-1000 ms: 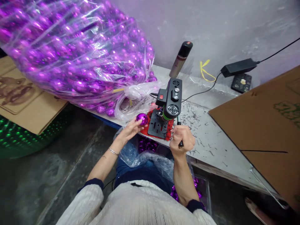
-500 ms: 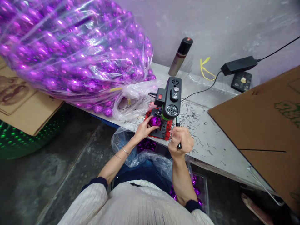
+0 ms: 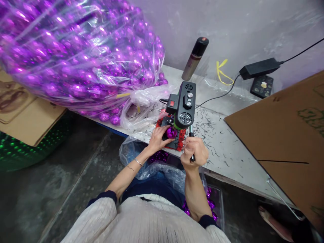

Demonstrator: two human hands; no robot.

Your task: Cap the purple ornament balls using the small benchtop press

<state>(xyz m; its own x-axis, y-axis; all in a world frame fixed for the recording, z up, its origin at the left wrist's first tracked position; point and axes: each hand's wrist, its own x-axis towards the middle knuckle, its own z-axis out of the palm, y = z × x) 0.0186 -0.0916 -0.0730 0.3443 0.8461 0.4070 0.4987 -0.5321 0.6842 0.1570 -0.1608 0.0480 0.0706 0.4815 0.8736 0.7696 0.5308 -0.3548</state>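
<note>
Between the thumb and fingers of my left hand (image 3: 158,139) is a shiny purple bauble (image 3: 171,132). It sits right under the front end of a small black bench press machine (image 3: 186,104), which hides part of its top. My right hand (image 3: 194,152) is closed in a fist round the black-gripped lever (image 3: 191,134) on the machine's right side. The machine stands on a dark base over a red mat (image 3: 181,140). Short dark bits lie scattered on the tabletop around it.
A large clear bag of purple baubles (image 3: 101,50) fills the table's left side. Behind the machine stands a spray can (image 3: 194,59); a power adapter (image 3: 262,68) lies further right. A cardboard box (image 3: 278,135) borders the right. Another bag (image 3: 131,152) hangs by my lap.
My left hand has carried the purple bauble slightly to the right, closer under the machine's head. My right hand stays on the lever.
</note>
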